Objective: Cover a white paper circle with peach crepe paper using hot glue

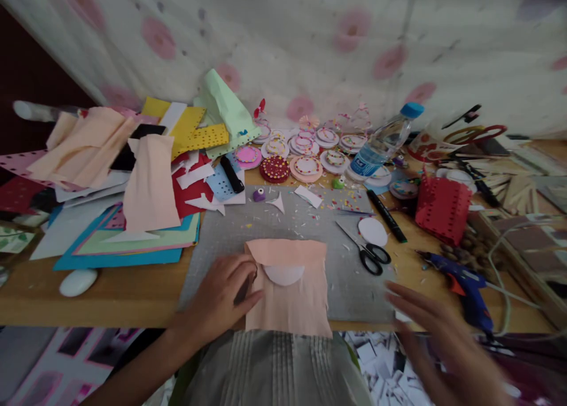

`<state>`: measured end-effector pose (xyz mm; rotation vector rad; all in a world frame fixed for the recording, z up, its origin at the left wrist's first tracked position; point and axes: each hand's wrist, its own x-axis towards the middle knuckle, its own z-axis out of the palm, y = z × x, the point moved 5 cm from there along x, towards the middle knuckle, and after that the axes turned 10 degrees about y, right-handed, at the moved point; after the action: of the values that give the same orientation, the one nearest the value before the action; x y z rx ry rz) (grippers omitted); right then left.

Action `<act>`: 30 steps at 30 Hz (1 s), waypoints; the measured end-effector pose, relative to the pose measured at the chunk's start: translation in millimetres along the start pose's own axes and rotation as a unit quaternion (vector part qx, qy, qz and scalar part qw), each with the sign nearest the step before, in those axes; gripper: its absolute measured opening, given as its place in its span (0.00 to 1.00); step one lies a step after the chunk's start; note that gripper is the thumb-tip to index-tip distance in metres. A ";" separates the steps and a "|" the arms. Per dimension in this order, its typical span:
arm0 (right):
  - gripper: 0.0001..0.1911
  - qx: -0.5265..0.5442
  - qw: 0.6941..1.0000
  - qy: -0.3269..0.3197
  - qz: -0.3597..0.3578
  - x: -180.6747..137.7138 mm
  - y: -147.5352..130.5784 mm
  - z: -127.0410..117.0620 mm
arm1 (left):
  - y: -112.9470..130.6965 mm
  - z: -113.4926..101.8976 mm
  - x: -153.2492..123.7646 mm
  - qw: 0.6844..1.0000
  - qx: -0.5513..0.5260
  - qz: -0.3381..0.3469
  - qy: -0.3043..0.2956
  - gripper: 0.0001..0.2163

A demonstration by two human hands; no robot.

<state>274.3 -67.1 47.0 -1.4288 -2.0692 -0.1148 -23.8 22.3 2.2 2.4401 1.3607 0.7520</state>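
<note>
A sheet of peach crepe paper (292,308) lies on the grey cutting mat (349,264) at the table's front edge. Its top is folded down over a white paper circle (283,276), whose lower part shows. My left hand (230,291) holds the paper's left edge, fingers bent at the fold and thumb lower down. Blurred by motion, my right hand (443,341) is at the front right, fingers stretched out and nothing visible in them. Black-handled scissors (374,258) lie beyond it beside another white paper disc (372,231). A blue glue gun (465,285) rests to its right.
Coloured papers (133,246) and peach scraps (150,181) pile up at left. Decorated round discs (305,165) line the back, beside a water bottle (381,143). A black marker (387,217), a red crepe piece (443,208) and a wooden tray (518,270) occupy the right.
</note>
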 end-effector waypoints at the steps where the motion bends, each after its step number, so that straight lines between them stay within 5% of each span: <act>1: 0.29 0.026 0.999 -0.016 0.017 12.6 -8.7 21.4 | 3.4 2.5 -4.0 0.999 -0.001 0.032 -0.030 0.15; 5: 0.37 0.071 0.993 -0.079 -0.042 48.6 -56.5 99.5 | 2.9 8.2 -15.4 0.988 0.035 0.104 -0.105 0.27; 9: 0.44 0.036 0.988 -0.145 -0.049 45.7 -71.7 137.3 | -8.8 3.8 -22.2 0.986 0.056 0.101 -0.121 0.29; 20: 0.48 0.013 0.974 -0.218 -0.058 46.6 -42.4 141.6 | -23.3 -3.5 -29.0 0.967 0.072 0.169 -0.179 0.41; 25: 0.46 0.032 0.954 -0.266 -0.134 59.9 -24.7 137.5 | 0.4 -3.0 -30.1 0.961 0.037 0.224 -0.158 0.31; 30: 0.43 0.078 0.944 -0.273 -0.167 75.2 -25.2 120.6 | 23.3 -26.1 12.0 0.960 -0.061 0.272 -0.025 0.11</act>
<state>182.9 32.2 -4.1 -1.0782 -2.6898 0.3413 -16.2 19.1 38.3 2.7289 0.5906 0.8470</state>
